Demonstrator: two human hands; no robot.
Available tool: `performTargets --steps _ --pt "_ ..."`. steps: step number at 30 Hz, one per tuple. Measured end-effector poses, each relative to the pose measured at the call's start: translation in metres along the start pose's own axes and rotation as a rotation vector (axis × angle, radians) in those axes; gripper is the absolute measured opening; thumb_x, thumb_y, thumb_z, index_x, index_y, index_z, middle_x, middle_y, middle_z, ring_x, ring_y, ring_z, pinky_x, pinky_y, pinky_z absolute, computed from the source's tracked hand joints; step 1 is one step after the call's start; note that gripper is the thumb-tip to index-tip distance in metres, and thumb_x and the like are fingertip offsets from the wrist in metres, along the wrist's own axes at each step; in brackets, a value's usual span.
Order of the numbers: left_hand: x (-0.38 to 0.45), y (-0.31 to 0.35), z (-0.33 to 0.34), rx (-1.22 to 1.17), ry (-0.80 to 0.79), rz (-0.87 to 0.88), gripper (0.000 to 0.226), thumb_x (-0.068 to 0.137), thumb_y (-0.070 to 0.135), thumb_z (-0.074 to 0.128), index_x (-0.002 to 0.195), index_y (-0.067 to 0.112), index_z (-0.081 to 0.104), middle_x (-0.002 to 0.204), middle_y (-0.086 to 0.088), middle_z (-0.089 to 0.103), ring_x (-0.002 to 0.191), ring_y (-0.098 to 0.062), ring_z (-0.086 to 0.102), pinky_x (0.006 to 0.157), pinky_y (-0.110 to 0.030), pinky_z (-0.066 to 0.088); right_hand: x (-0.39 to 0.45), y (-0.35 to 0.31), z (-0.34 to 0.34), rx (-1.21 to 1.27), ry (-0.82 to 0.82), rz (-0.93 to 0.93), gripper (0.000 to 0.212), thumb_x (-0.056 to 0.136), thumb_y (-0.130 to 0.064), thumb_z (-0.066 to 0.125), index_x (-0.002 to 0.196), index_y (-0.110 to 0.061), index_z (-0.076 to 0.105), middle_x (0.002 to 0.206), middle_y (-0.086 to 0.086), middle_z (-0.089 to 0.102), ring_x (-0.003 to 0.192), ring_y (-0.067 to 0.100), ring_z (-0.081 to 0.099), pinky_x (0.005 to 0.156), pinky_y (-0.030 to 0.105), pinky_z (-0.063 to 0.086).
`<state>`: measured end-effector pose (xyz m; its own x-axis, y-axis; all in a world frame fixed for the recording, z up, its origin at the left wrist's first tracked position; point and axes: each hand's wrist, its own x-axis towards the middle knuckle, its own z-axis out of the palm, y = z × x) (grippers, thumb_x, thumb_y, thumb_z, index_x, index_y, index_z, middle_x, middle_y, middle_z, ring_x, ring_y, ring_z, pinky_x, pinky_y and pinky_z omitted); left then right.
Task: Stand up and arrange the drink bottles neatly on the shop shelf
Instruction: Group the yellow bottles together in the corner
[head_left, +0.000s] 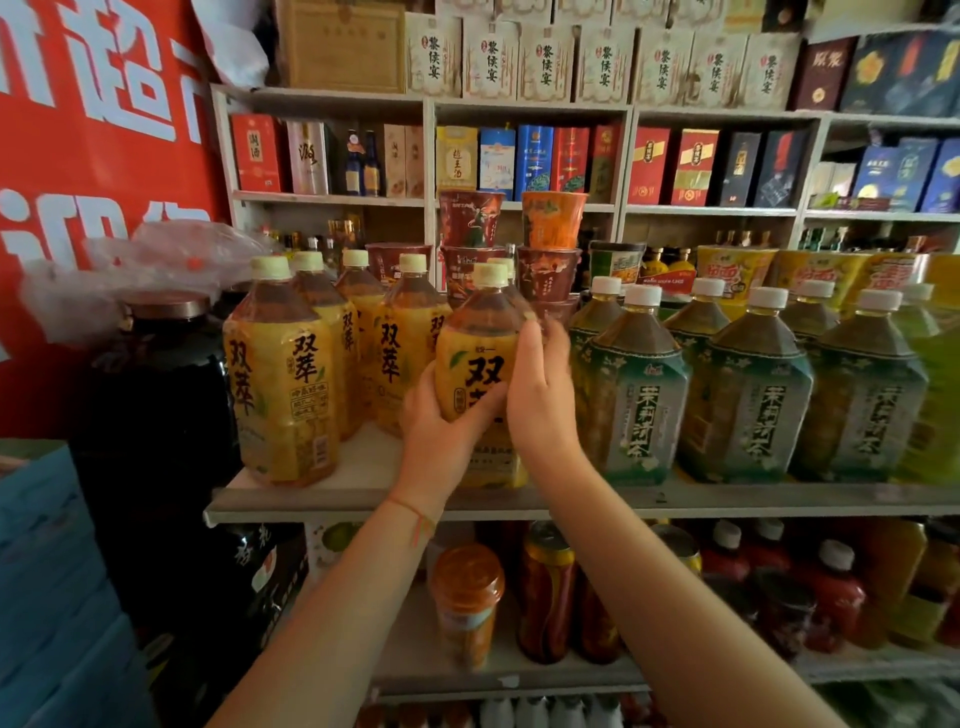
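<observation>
My left hand (441, 426) cupping yellow bottle (475, 364) low on its label, my right hand (540, 395) curled round its right side, bottle upright at shelf (363, 493) front, yellow bottles (283, 374) left of my hands, green bottles (748, 395) right

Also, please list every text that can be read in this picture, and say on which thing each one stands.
"双萃": yellow tea bottles, left on the shelf.
"双": held bottle, gripped by the left hand and right hand; the rest is covered.
"茉莉清茶": green tea bottles.
"黎侯宴": white boxes, top row.
"超": red banner; its other characters are cut off.
Cup noodle print, liquor box labels and lower-shelf bottles: too small or blurred.
</observation>
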<state>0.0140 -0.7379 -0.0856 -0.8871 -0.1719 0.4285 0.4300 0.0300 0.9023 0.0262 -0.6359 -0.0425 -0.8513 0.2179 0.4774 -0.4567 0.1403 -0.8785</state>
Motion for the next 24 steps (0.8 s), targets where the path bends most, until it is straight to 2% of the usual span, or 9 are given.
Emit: performTargets --steps 3,6,10,14,17,22,24 --pt "0.002 0.0 0.008 -0.09 -0.055 -0.043 0.068 0.068 0.053 0.087 0.126 0.037 0.057 0.122 0.006 0.068 0.113 -0.013 0.065 0.098 -0.039 0.055 -0.017 0.015 -0.008 0.129 -0.003 0.186 0.05 0.103 -0.06 0.025 0.138 -0.033 0.048 0.121 -0.012 0.058 0.126 0.015 0.052 0.1 0.031 0.044" --pt "0.004 0.002 0.013 -0.176 -0.139 -0.129 0.081 0.061 0.051 0.088 0.133 0.029 0.057 0.12 0.005 0.071 0.111 -0.016 0.069 0.097 -0.044 0.056 -0.016 0.017 -0.015 0.204 0.004 0.382 0.061 0.101 -0.064 0.026 0.139 -0.026 0.055 0.125 0.0 0.059 0.118 0.019 0.055 0.105 0.04 0.045" --pt "0.011 0.009 0.014 -0.178 -0.171 -0.181 0.087 0.059 0.065 0.083 0.135 0.034 0.056 0.123 0.005 0.071 0.112 -0.018 0.069 0.094 -0.047 0.057 -0.003 0.012 -0.019 0.197 -0.043 0.556 0.073 0.097 -0.07 0.027 0.143 -0.018 0.052 0.137 0.011 0.058 0.125 0.03 0.054 0.11 0.049 0.042" --pt "0.013 0.013 0.014 -0.148 -0.16 -0.175 0.106 0.05 0.09 0.071 0.141 0.04 0.051 0.133 0.008 0.065 0.12 -0.017 0.063 0.1 -0.049 0.053 0.006 0.008 -0.018 0.207 -0.043 0.603 0.073 0.095 -0.072 0.03 0.137 -0.019 0.057 0.133 0.012 0.062 0.122 0.031 0.057 0.11 0.052 0.042" --pt "0.01 0.015 0.016 -0.15 -0.153 -0.167 0.106 0.05 0.092 0.068 0.141 0.039 0.051 0.133 0.008 0.064 0.121 -0.016 0.063 0.1 -0.049 0.053 0.006 0.008 -0.015 0.205 -0.026 0.6 0.071 0.094 -0.072 0.031 0.134 -0.021 0.059 0.129 0.011 0.064 0.12 0.03 0.058 0.109 0.052 0.043" --pt "0.006 0.018 0.021 -0.163 -0.146 -0.174 0.087 0.059 0.085 0.068 0.132 0.038 0.057 0.125 0.008 0.069 0.116 -0.016 0.065 0.1 -0.05 0.053 0.005 0.009 -0.018 0.209 -0.039 0.596 0.068 0.096 -0.069 0.031 0.134 -0.021 0.06 0.127 0.011 0.065 0.119 0.029 0.059 0.108 0.052 0.044" --pt "0.006 0.017 0.022 -0.166 -0.145 -0.171 0.093 0.057 0.088 0.069 0.134 0.038 0.057 0.128 0.008 0.067 0.119 -0.017 0.064 0.102 -0.05 0.052 0.006 0.01 -0.018 0.221 -0.039 0.605 0.069 0.096 -0.07 0.032 0.134 -0.021 0.06 0.126 0.01 0.065 0.117 0.029 0.059 0.107 0.052 0.045"
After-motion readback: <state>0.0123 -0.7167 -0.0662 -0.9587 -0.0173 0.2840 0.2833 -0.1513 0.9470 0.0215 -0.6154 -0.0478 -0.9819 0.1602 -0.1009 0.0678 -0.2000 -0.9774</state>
